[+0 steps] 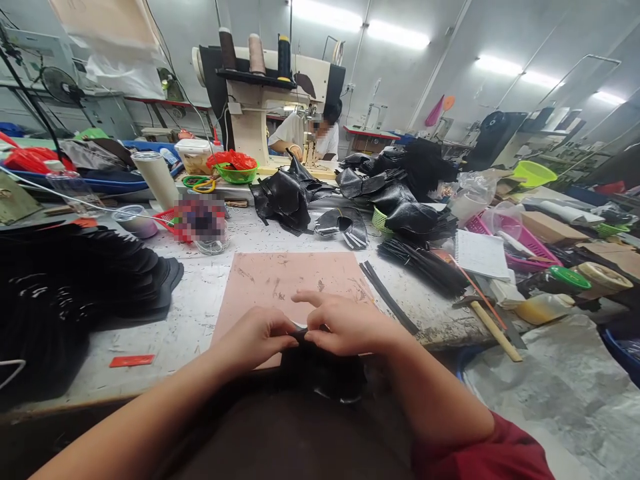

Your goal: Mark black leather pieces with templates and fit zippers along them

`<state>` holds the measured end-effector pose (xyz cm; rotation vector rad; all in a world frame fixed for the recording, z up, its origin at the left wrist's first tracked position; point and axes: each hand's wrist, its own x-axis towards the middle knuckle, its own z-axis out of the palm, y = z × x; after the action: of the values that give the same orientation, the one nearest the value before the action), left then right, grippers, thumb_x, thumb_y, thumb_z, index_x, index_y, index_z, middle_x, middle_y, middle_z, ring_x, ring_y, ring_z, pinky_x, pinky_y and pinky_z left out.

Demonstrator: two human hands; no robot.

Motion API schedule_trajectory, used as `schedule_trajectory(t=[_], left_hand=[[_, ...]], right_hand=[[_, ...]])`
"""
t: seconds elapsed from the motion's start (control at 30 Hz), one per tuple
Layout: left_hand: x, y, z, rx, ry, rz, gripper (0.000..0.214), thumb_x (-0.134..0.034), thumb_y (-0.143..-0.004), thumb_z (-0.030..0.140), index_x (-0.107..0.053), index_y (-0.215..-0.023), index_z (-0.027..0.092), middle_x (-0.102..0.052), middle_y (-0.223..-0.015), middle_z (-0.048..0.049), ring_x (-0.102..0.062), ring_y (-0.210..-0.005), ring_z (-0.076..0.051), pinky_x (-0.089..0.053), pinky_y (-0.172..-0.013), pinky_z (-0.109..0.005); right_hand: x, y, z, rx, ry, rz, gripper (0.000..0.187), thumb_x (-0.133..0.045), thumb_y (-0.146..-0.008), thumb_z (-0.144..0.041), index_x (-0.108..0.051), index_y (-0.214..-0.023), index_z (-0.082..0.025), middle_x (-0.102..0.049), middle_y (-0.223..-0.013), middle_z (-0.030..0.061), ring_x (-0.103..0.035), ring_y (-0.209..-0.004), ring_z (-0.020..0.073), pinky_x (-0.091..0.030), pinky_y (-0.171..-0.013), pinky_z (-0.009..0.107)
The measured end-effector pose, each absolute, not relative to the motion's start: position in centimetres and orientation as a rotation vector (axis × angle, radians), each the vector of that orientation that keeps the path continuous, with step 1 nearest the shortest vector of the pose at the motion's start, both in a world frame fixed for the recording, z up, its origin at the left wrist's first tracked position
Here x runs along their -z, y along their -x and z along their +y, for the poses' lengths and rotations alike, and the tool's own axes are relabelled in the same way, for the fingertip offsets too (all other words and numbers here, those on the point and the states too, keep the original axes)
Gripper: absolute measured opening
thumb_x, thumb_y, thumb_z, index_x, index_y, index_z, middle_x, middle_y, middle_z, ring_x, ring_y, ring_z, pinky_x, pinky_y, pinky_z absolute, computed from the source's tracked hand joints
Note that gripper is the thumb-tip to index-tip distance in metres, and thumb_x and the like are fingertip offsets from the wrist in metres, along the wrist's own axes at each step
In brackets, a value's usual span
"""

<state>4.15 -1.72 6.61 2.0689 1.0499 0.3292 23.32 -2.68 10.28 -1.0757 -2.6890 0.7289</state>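
My left hand pinches the upper edge of a black leather piece between thumb and fingers. Close beside it, my right hand grips the same edge, thumb and fingertips pressed together while one finger sticks out to the left. The leather hangs down from both hands at the table's front edge, its lower part shiny and dark against my lap. Beyond the hands, a pinkish sheet with dark scuffs lies flat on the table. A few thin black strips lie along its right side.
Black cut pieces are piled at left near a red strip. Black leather parts lie at the back. A wooden-handled hammer rests on the right edge. A person sits behind a sewing machine.
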Motion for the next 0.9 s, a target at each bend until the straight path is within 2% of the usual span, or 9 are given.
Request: schedule_trajectory(t=[0.1,0.17,0.27,0.43,0.53,0.6,0.73,0.8,0.9], left_hand=[[-6.6,-4.3,-1.8,-0.392,-2.106,1.129,0.011,-0.057,-0.073,0.020,-0.067,-0.072,0.016,-0.066,-0.066,0.0004,-0.057,-0.062,-0.012,-0.039,-0.059,-0.021],[-6.7,-4.2,-1.9,-0.405,-2.170,1.137,0.011,-0.056,-0.074,0.019,-0.067,-0.072,0.016,-0.065,-0.064,0.0006,-0.056,-0.061,-0.012,-0.038,-0.058,-0.020],[-6.8,-4.1,-2.0,-0.398,-2.218,1.084,0.012,-0.055,-0.073,0.015,-0.067,-0.073,0.017,-0.066,-0.067,0.0011,-0.057,-0.062,-0.011,-0.037,-0.059,-0.019],[-6.2,-4.0,-2.5,-0.290,-2.203,1.022,0.010,-0.055,-0.068,0.011,-0.062,-0.062,0.015,-0.060,-0.060,0.0028,-0.052,-0.058,-0.010,-0.035,-0.055,-0.018],[-5.8,-4.3,-2.7,-0.343,-2.163,0.991,0.010,-0.054,-0.064,0.007,-0.058,-0.058,0.014,-0.056,-0.059,0.0034,-0.050,-0.058,-0.009,-0.034,-0.054,-0.018],[-5.7,-4.3,-2.7,-0.397,-2.098,0.992,0.011,-0.054,-0.064,0.008,-0.056,-0.056,0.014,-0.053,-0.055,0.0045,-0.047,-0.055,-0.009,-0.033,-0.053,-0.018],[-5.8,-4.2,-2.5,-0.509,-1.849,1.016,0.007,-0.056,-0.068,0.018,-0.059,-0.063,0.015,-0.053,-0.055,0.0046,-0.047,-0.055,-0.009,-0.035,-0.054,-0.020],[-5.8,-4.1,-2.3,-0.538,-1.749,1.047,0.009,-0.059,-0.066,0.024,-0.061,-0.065,0.015,-0.055,-0.058,0.0035,-0.048,-0.058,-0.010,-0.037,-0.056,-0.021],[-5.8,-4.0,-2.1,-0.548,-1.688,1.080,0.015,-0.062,-0.064,0.030,-0.061,-0.063,0.014,-0.056,-0.060,0.0022,-0.049,-0.061,-0.012,-0.039,-0.058,-0.023]], right_hand=[[-10.6,-23.1,-2.7,-0.624,1.106,-2.683,0.017,-0.049,-0.077,-0.017,-0.063,-0.069,-0.013,-0.050,-0.124,0.0118,-0.051,-0.105,0.0222,-0.039,-0.086,0.031],[-10.5,-22.8,-2.7,-0.667,1.092,-2.702,0.016,-0.047,-0.077,-0.016,-0.062,-0.071,-0.014,-0.062,-0.101,0.0084,-0.057,-0.085,0.0171,-0.042,-0.074,0.027],[-9.9,-22.4,-2.8,-0.792,1.054,-2.728,0.015,-0.045,-0.075,-0.014,-0.059,-0.071,-0.015,-0.061,-0.070,0.0019,-0.052,-0.063,0.0126,-0.039,-0.058,0.022],[-9.3,-22.0,-3.1,-0.899,0.876,-2.811,0.015,-0.044,-0.073,-0.010,-0.058,-0.067,-0.014,-0.060,-0.097,0.0062,-0.055,-0.076,0.0134,-0.041,-0.067,0.022],[-9.9,-22.0,-3.2,-0.923,0.869,-2.958,0.016,-0.045,-0.073,-0.011,-0.058,-0.063,-0.013,-0.062,-0.097,0.0088,-0.058,-0.071,0.0144,-0.041,-0.062,0.024],[-10.4,-22.2,-2.9,-0.960,0.856,-2.975,0.017,-0.045,-0.073,-0.010,-0.058,-0.063,-0.014,-0.063,-0.101,0.0110,-0.060,-0.082,0.0170,-0.041,-0.065,0.023],[-11.5,-23.0,-1.7,-0.991,0.917,-2.895,0.017,-0.047,-0.073,-0.012,-0.058,-0.061,-0.014,-0.042,-0.134,0.0129,-0.058,-0.096,0.0197,-0.042,-0.068,0.025],[-11.8,-23.3,-1.0,-0.974,1.002,-2.864,0.016,-0.048,-0.073,-0.015,-0.058,-0.061,-0.015,-0.031,-0.140,0.0105,-0.062,-0.088,0.0187,-0.042,-0.065,0.027],[-11.9,-23.5,-0.3,-0.939,1.039,-2.844,0.016,-0.049,-0.074,-0.017,-0.059,-0.061,-0.015,-0.029,-0.141,0.0079,-0.062,-0.088,0.0187,-0.041,-0.066,0.028]])
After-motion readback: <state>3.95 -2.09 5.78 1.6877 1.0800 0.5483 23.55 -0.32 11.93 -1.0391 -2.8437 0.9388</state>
